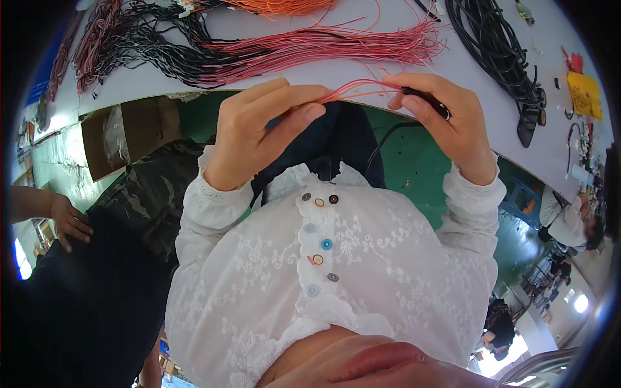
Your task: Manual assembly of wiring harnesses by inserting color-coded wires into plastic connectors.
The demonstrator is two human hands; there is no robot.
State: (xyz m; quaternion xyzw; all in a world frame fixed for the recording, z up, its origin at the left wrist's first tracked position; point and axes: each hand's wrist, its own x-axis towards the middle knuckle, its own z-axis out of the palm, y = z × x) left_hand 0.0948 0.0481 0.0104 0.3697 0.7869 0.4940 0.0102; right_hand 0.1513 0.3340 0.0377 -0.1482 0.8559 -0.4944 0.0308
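Several thin red wires [363, 82] stretch in a shallow arch between my two hands, just off the table's front edge. My left hand [249, 129] pinches one end of them between thumb and fingers. At the other end, my right hand [456, 116] is closed around a slim black piece [417, 94] against the wire ends; its exact kind is mostly hidden by the fingers. Beyond my hands, a long bundle of red and black wires [310, 50] lies across the white table [388, 16].
Orange wire [281, 5] sits at the back. Coiled black cable [488, 42] and a yellow packet [585, 94] lie to the right. An open cardboard box [147, 126] stands below the table at left, beside a seated person in dark clothes whose hand [70, 223] shows.
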